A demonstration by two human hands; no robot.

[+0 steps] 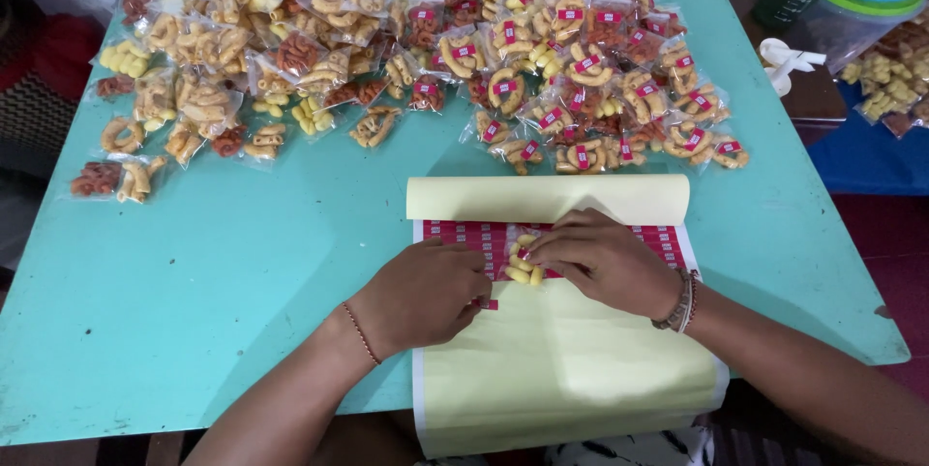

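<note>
Hands are meeting in the middle of the yellow sheet [561,360], which is lying on the green table [194,301]. The right hand [605,258] is pressing down on a small bag [523,261] of yellow snacks, with its fingers bent over the top of it. The bag is lying right between the two hands, on the rows of red stickers [464,234] that are running across the sheet. The left hand [426,292] is sitting just beside the bag, on its left, with its fingertips curled in close to the stickers; whether it is pinching a sticker I cannot tell, because the fingers are hiding it. The right hand is the nearer one, since it is already touching the bag. The bag is looking a bit longer up and down than side to side, so it is pointing away from the person. The top of the sheet is rolling back into a curl [547,198] just past the hands. Beyond the curl, a big pile of bags [406,30] is covering the far part of the table. The bags on the right of the pile are wearing red stickers, and the ones on the left are not.
</note>
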